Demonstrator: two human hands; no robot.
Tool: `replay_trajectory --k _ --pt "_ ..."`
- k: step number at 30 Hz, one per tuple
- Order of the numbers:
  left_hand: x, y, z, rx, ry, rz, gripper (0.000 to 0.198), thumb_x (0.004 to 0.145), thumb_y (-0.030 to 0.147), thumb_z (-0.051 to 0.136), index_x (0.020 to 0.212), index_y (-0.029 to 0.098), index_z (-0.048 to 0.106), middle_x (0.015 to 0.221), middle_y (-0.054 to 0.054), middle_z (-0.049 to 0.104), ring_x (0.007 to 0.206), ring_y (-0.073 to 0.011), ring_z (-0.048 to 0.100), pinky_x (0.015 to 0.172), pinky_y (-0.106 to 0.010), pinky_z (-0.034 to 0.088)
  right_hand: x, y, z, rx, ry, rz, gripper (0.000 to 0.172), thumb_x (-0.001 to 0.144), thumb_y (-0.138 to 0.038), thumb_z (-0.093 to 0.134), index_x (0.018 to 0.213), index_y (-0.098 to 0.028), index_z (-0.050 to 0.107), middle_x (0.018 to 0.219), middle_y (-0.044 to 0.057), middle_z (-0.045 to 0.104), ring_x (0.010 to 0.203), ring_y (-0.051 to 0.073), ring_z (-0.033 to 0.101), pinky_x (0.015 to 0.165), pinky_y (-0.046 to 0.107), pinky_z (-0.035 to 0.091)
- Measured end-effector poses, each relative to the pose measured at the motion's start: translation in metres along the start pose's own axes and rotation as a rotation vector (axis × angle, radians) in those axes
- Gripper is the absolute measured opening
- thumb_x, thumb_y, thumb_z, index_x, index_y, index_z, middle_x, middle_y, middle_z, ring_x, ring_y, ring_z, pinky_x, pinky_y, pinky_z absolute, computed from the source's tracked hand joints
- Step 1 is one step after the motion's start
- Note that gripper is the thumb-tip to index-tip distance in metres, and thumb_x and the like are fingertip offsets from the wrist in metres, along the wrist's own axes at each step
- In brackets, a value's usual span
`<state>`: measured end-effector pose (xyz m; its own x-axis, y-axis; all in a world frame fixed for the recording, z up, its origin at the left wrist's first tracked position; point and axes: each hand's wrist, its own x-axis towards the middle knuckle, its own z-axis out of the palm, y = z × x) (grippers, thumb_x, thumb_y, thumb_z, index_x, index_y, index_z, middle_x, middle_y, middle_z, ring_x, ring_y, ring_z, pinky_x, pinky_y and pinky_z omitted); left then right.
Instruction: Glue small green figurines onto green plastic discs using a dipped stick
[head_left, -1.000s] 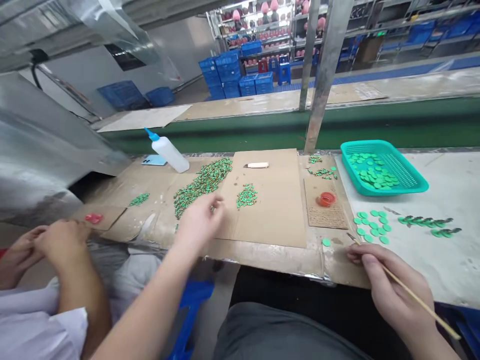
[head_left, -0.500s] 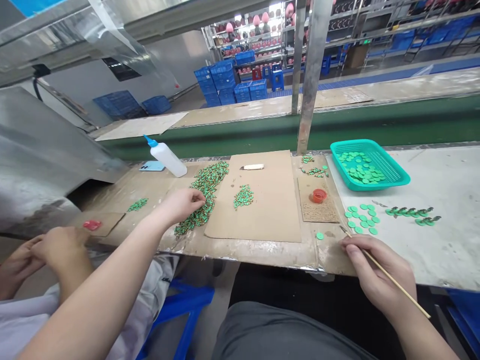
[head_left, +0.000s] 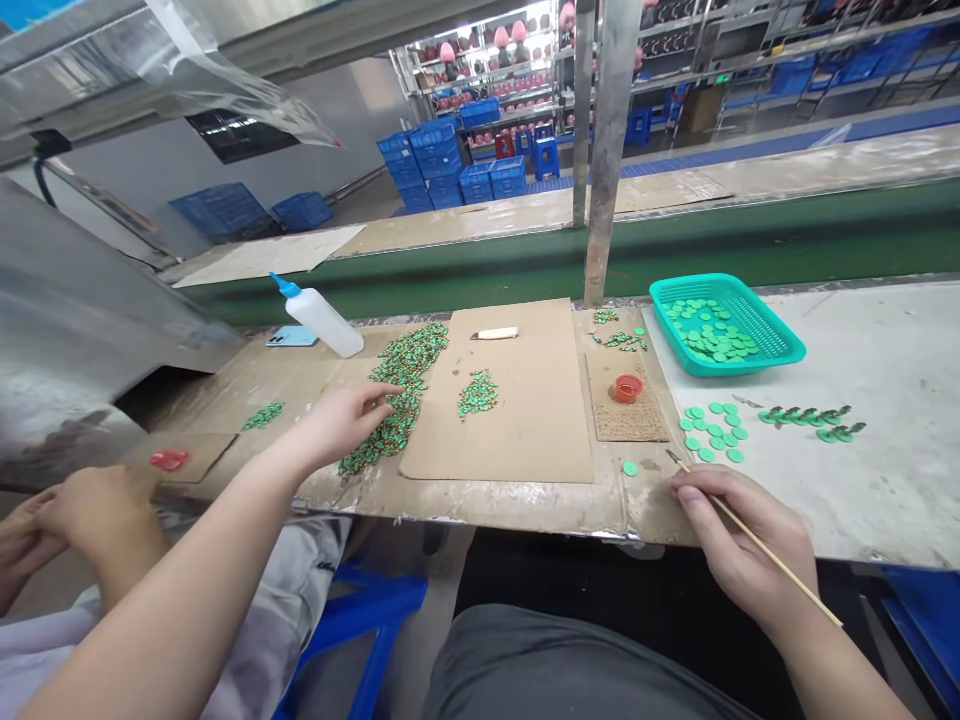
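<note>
My left hand [head_left: 341, 425] hovers at the near left side of a long heap of tiny green and brown pieces [head_left: 412, 360]. Its thumb and forefinger are apart, with nothing visible between them. In my right hand [head_left: 750, 520] a thin wooden paintbrush [head_left: 757, 542] is gripped like a pen, its dark tip pointing up and left. Near that tip lies a single green disc [head_left: 630, 468]. Several more green discs [head_left: 715, 442] are spread just beyond the hand. A red cap [head_left: 628, 388] with liquid in it sits on a small cardboard piece [head_left: 630, 425].
A cardboard sheet [head_left: 525, 420] carries a small pile of pieces [head_left: 478, 395] and a white-handled knife [head_left: 495, 333]. Behind are a teal basket [head_left: 776, 335], a glue bottle [head_left: 326, 320] and a phone [head_left: 292, 336]. Discs bearing dark upright pieces [head_left: 806, 416] stand right. A co-worker's hands [head_left: 105, 505] are at left.
My left thumb and forefinger, together before, have come apart above the heap. My right hand keeps the paintbrush in nearly the same place. The whole view has shifted slightly.
</note>
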<state>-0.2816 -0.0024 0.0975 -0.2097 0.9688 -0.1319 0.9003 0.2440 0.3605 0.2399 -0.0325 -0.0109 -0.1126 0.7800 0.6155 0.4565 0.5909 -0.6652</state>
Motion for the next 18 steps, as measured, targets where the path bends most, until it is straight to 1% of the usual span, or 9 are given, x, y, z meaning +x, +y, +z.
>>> replay_trajectory --k 3,5,7,9,11,13,15,16,18 --pt "-0.011 0.015 0.0 -0.221 0.05 0.033 0.065 0.091 0.082 0.077 0.122 0.025 0.085 0.11 -0.006 0.086 0.094 -0.0259 0.076 0.084 -0.038 0.064 0.003 -0.001 0.0 0.008 0.005 -0.012 0.014 0.108 -0.018 0.075 0.098 -0.026 0.083 0.092 0.005 0.088 0.082 0.024 0.088 0.078 0.033 0.073" --pt "-0.02 0.03 0.007 -0.381 0.05 0.07 0.063 0.085 0.082 0.082 0.114 0.026 0.083 0.094 -0.004 0.081 0.079 -0.0216 0.07 0.07 -0.032 0.059 0.007 -0.003 0.0 0.019 0.005 -0.016 0.015 0.108 -0.019 0.074 0.098 -0.026 0.082 0.091 0.005 0.088 0.081 0.023 0.087 0.076 0.032 0.073" --pt "-0.031 0.05 0.021 -0.539 0.033 0.113 0.059 0.083 0.079 0.087 0.107 0.026 0.079 0.082 -0.002 0.075 0.067 -0.0177 0.064 0.06 -0.029 0.053 0.011 -0.006 0.0 0.031 -0.001 -0.017 0.016 0.109 -0.019 0.074 0.097 -0.025 0.081 0.091 0.004 0.088 0.079 0.021 0.087 0.075 0.03 0.071" --pt "-0.043 0.071 0.039 -0.687 0.002 0.168 0.056 0.084 0.076 0.091 0.103 0.025 0.077 0.08 -0.003 0.076 0.063 -0.0168 0.064 0.056 -0.027 0.051 0.014 -0.014 0.0 0.046 -0.008 -0.014 0.015 0.109 -0.019 0.074 0.098 -0.025 0.082 0.091 0.003 0.088 0.08 0.02 0.087 0.077 0.029 0.071" --pt "-0.057 0.095 0.06 -0.809 -0.035 0.236 0.052 0.084 0.073 0.095 0.1 0.026 0.08 0.079 -0.004 0.077 0.059 -0.0154 0.063 0.052 -0.026 0.048 0.015 -0.029 0.001 0.091 -0.025 0.028 0.015 0.11 -0.02 0.073 0.101 -0.026 0.083 0.094 0.003 0.09 0.085 0.02 0.088 0.081 0.029 0.071" --pt "-0.07 0.12 0.081 -0.904 -0.055 0.321 0.046 0.084 0.069 0.1 0.094 0.027 0.084 0.077 -0.003 0.075 0.06 -0.0135 0.062 0.053 -0.024 0.05 0.015 -0.052 0.004 0.213 -0.069 0.157 0.02 0.116 -0.024 0.067 0.109 -0.026 0.085 0.098 0.004 0.091 0.089 0.019 0.089 0.085 0.03 0.071" --pt "-0.081 0.144 0.1 -0.978 -0.067 0.413 0.039 0.086 0.066 0.101 0.087 0.029 0.087 0.076 -0.002 0.071 0.069 -0.0132 0.067 0.062 -0.022 0.056 0.016 -0.075 0.01 0.422 -0.162 0.33 0.024 0.12 -0.031 0.063 0.113 -0.026 0.086 0.099 0.004 0.091 0.089 0.018 0.088 0.085 0.031 0.071" --pt "-0.086 0.155 0.109 -1.009 -0.079 0.452 0.035 0.088 0.064 0.101 0.086 0.031 0.089 0.073 -0.001 0.068 0.069 -0.0124 0.066 0.063 -0.021 0.057 0.017 -0.085 0.014 0.52 -0.236 0.431 0.022 0.118 -0.033 0.067 0.111 -0.026 0.086 0.101 0.004 0.09 0.09 0.018 0.087 0.085 0.031 0.07" --pt "-0.094 0.176 0.124 -1.067 -0.094 0.52 0.024 0.093 0.058 0.1 0.089 0.036 0.092 0.071 0.001 0.065 0.068 -0.0111 0.066 0.064 -0.019 0.058 0.019 -0.099 0.021 0.72 -0.251 0.667 0.012 0.107 -0.036 0.084 0.104 -0.025 0.083 0.093 0.002 0.086 0.085 0.016 0.082 0.079 0.027 0.066"
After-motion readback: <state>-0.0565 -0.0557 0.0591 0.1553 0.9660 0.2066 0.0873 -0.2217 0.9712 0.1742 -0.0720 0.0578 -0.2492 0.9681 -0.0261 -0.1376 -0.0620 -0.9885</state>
